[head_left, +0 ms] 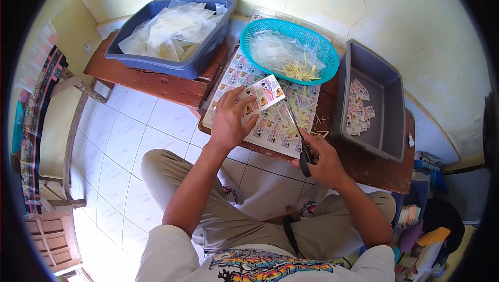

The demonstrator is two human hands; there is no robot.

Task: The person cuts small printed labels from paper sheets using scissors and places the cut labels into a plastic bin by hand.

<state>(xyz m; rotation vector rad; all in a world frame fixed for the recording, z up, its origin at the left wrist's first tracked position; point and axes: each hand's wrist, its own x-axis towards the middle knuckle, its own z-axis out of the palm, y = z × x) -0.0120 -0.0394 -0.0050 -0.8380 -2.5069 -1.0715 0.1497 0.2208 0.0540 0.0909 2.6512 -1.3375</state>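
My left hand [232, 118] grips a strip of printed labels [265, 95], its fingers over the near end and the far end sticking out to the right. In my right hand [323, 156] is a pair of scissors [304, 153] with black handles. The blades point up and left, their tips close to the strip's right end; whether they touch it I cannot tell. Below both hands lies a sheet of printed labels [243, 77] on the wooden table, with thin yellowish paper offcuts [306, 106] scattered over its right side.
A teal basket [332, 56] holds clear plastic bags and yellowish offcuts. The grey bin [400, 105] on the right contains cut labels [358, 108]. At the left, a blue-grey tub [156, 66] is heaped with translucent bags [179, 24]. The wooden table's [364, 170] front edge is near my knees.
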